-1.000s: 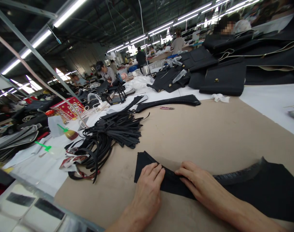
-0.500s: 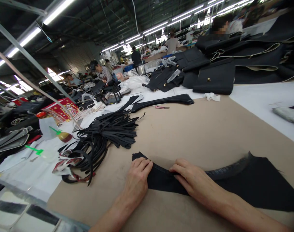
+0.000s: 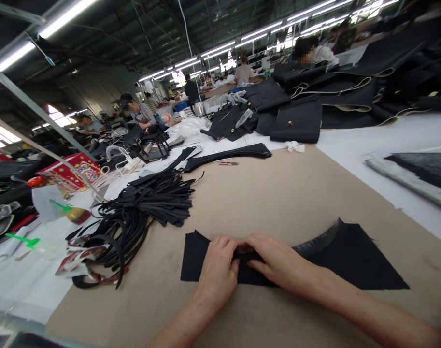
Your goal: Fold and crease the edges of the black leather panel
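A black fabric panel (image 3: 354, 261) with a curved upper edge lies flat on the tan table covering. Along that curve runs a shiny, crinkled strip (image 3: 316, 241), showing to the right of my hands. My left hand (image 3: 220, 263) is closed on the upper edge near the panel's left part, thumb below and fingers over it. Close beside it, my right hand (image 3: 269, 256) pinches the same edge, its fingertips almost meeting the left ones. The stretch of edge under the fingers is partly hidden.
A heap of black strips (image 3: 158, 198) lies to the left. Behind are stacked dark curved pieces (image 3: 229, 157) and small red thread snips (image 3: 229, 163). Black bag parts (image 3: 296, 118) fill the back right. Two green-tipped bottles (image 3: 75, 214) stand far left. Several people sit or stand beyond.
My left hand has slid right along the panel's edge, now close to the right hand, baring the panel's left end. The camera view has turned right, so the surroundings appear farther left.
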`<control>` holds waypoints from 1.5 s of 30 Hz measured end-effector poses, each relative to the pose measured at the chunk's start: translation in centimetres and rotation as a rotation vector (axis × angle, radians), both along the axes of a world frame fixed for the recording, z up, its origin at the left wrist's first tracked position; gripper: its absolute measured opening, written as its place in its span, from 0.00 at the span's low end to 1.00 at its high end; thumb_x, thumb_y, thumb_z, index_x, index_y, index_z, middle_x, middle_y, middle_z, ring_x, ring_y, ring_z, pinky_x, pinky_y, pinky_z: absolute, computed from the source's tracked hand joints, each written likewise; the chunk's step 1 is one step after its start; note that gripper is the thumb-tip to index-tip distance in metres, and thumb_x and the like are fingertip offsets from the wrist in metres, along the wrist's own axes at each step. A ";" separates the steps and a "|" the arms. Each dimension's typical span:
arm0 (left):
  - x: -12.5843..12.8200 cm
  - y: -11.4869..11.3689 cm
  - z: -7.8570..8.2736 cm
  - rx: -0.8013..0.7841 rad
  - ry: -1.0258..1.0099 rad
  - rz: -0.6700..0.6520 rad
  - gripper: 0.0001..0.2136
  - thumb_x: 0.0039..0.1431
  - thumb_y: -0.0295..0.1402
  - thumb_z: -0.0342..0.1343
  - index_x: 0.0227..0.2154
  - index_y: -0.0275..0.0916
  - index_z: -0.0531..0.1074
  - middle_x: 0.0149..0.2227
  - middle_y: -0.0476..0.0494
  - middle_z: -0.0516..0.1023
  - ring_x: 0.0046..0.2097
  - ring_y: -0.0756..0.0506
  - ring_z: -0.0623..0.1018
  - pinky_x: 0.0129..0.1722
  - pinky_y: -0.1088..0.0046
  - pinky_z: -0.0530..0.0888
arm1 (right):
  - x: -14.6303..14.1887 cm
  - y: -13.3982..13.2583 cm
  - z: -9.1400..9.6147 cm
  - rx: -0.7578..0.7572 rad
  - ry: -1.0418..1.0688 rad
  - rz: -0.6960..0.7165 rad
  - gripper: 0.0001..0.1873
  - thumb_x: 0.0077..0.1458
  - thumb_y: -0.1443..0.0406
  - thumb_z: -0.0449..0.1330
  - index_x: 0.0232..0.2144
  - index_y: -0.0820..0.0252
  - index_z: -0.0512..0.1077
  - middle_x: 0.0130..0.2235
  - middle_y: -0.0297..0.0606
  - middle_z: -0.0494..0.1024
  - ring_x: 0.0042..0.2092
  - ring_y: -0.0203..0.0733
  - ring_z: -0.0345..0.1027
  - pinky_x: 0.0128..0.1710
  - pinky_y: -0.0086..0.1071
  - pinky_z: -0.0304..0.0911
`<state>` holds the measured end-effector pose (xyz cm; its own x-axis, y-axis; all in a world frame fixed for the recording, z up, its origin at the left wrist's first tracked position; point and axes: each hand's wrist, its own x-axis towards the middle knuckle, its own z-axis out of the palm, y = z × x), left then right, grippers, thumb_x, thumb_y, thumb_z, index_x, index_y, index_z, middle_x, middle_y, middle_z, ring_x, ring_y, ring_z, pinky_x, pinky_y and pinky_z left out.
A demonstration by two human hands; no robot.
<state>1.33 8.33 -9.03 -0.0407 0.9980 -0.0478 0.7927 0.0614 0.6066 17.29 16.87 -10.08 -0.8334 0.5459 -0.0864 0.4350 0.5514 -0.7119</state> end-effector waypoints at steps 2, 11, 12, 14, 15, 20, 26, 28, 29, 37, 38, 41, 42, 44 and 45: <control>0.1 0.3 0.2 -0.022 0.032 -0.014 0.16 0.52 0.16 0.49 0.38 0.40 0.74 0.41 0.47 0.74 0.47 0.44 0.69 0.48 0.65 0.67 | 0.6 0.4 0.3 -0.026 -0.019 -0.007 0.12 0.52 0.73 0.61 0.41 0.61 0.71 0.42 0.40 0.75 0.45 0.46 0.68 0.46 0.39 0.61; 1.3 1.2 1.2 -0.102 0.030 -0.035 0.19 0.47 0.14 0.46 0.35 0.39 0.76 0.38 0.46 0.75 0.44 0.45 0.72 0.46 0.69 0.69 | 1.2 0.8 0.1 -0.073 -0.040 -0.036 0.11 0.49 0.76 0.57 0.35 0.61 0.73 0.37 0.39 0.75 0.41 0.44 0.69 0.41 0.35 0.60; 1.4 1.2 1.2 -0.101 0.029 -0.032 0.18 0.47 0.15 0.48 0.35 0.39 0.76 0.38 0.46 0.75 0.44 0.45 0.72 0.46 0.68 0.69 | 1.2 0.8 -0.1 -0.069 -0.032 -0.043 0.11 0.49 0.76 0.57 0.34 0.61 0.73 0.37 0.38 0.75 0.40 0.44 0.69 0.40 0.34 0.60; 1.5 1.1 1.1 -0.094 0.029 -0.024 0.16 0.49 0.16 0.50 0.35 0.40 0.76 0.38 0.46 0.75 0.45 0.44 0.72 0.46 0.68 0.70 | 1.2 0.7 -0.5 -0.056 -0.015 -0.055 0.10 0.49 0.76 0.57 0.33 0.60 0.72 0.36 0.37 0.74 0.39 0.42 0.68 0.39 0.33 0.59; 1.6 1.0 1.0 -0.086 0.028 -0.016 0.15 0.50 0.17 0.51 0.35 0.40 0.76 0.38 0.46 0.75 0.45 0.44 0.72 0.46 0.68 0.70 | 1.3 0.7 -0.6 -0.049 -0.006 -0.058 0.09 0.49 0.76 0.57 0.32 0.61 0.72 0.35 0.37 0.73 0.38 0.42 0.67 0.38 0.33 0.59; 2.3 0.0 0.2 0.004 0.070 -0.018 0.16 0.59 0.19 0.47 0.38 0.41 0.77 0.38 0.46 0.74 0.43 0.45 0.72 0.44 0.68 0.72 | 1.8 0.3 -0.6 -0.018 0.026 -0.047 0.08 0.52 0.77 0.56 0.30 0.61 0.71 0.34 0.36 0.70 0.37 0.40 0.65 0.37 0.32 0.57; 2.8 -2.0 -1.5 0.157 0.245 -0.103 0.18 0.61 0.18 0.43 0.48 0.36 0.72 0.39 0.41 0.74 0.42 0.43 0.71 0.42 0.64 0.74 | 2.7 0.3 -0.1 -0.029 0.056 -0.023 0.08 0.56 0.76 0.56 0.33 0.59 0.71 0.37 0.35 0.70 0.38 0.39 0.65 0.37 0.31 0.58; 2.8 -2.4 -1.8 0.174 0.255 -0.118 0.18 0.61 0.18 0.43 0.48 0.34 0.72 0.40 0.40 0.74 0.42 0.42 0.71 0.42 0.63 0.74 | 2.9 0.5 -0.1 -0.028 0.054 -0.019 0.08 0.57 0.75 0.56 0.32 0.59 0.70 0.37 0.35 0.69 0.38 0.39 0.65 0.37 0.31 0.59; 2.8 -2.5 -1.8 0.176 0.250 -0.121 0.18 0.60 0.18 0.44 0.48 0.34 0.72 0.40 0.39 0.74 0.43 0.42 0.71 0.43 0.63 0.74 | 3.0 0.5 0.0 -0.028 0.051 -0.016 0.08 0.57 0.75 0.56 0.32 0.59 0.70 0.37 0.35 0.70 0.38 0.40 0.65 0.38 0.31 0.59; 3.2 -2.5 -1.2 0.184 0.254 -0.095 0.21 0.55 0.17 0.45 0.48 0.38 0.72 0.41 0.40 0.74 0.43 0.42 0.72 0.44 0.61 0.74 | 3.8 0.8 0.8 0.151 -0.039 0.059 0.08 0.55 0.75 0.59 0.32 0.59 0.70 0.36 0.33 0.72 0.40 0.42 0.66 0.43 0.38 0.55; 3.2 -2.5 -1.2 0.189 0.255 -0.094 0.22 0.55 0.16 0.45 0.48 0.38 0.73 0.41 0.40 0.74 0.44 0.42 0.72 0.44 0.61 0.74 | 4.0 0.9 0.9 0.150 -0.036 0.065 0.08 0.55 0.76 0.59 0.32 0.58 0.70 0.36 0.33 0.72 0.39 0.41 0.66 0.43 0.38 0.54; 3.3 -2.7 -1.3 0.198 0.257 -0.090 0.22 0.55 0.16 0.44 0.48 0.38 0.73 0.42 0.40 0.74 0.45 0.42 0.71 0.46 0.61 0.74 | 4.7 1.1 0.8 0.144 -0.031 0.073 0.08 0.56 0.75 0.59 0.32 0.58 0.70 0.36 0.32 0.72 0.39 0.41 0.66 0.43 0.37 0.54; 3.3 -2.7 -1.3 0.200 0.257 -0.085 0.22 0.55 0.16 0.44 0.48 0.38 0.73 0.42 0.40 0.73 0.45 0.42 0.71 0.46 0.60 0.73 | 5.0 1.2 0.8 0.143 -0.030 0.074 0.08 0.56 0.75 0.59 0.33 0.58 0.70 0.36 0.32 0.72 0.39 0.41 0.66 0.43 0.37 0.54; 3.5 -2.6 -1.3 0.202 0.250 -0.059 0.21 0.56 0.16 0.45 0.48 0.39 0.73 0.45 0.40 0.73 0.47 0.42 0.71 0.47 0.60 0.73 | 5.5 1.3 0.7 0.141 -0.027 0.071 0.07 0.57 0.74 0.58 0.33 0.57 0.70 0.37 0.32 0.72 0.40 0.41 0.66 0.43 0.38 0.54; 3.6 -2.6 -1.3 0.202 0.243 -0.042 0.21 0.56 0.16 0.45 0.48 0.39 0.73 0.46 0.40 0.72 0.47 0.42 0.71 0.47 0.60 0.73 | 5.6 1.3 0.6 0.140 -0.023 0.069 0.07 0.58 0.74 0.58 0.33 0.57 0.71 0.37 0.32 0.72 0.40 0.40 0.66 0.43 0.38 0.54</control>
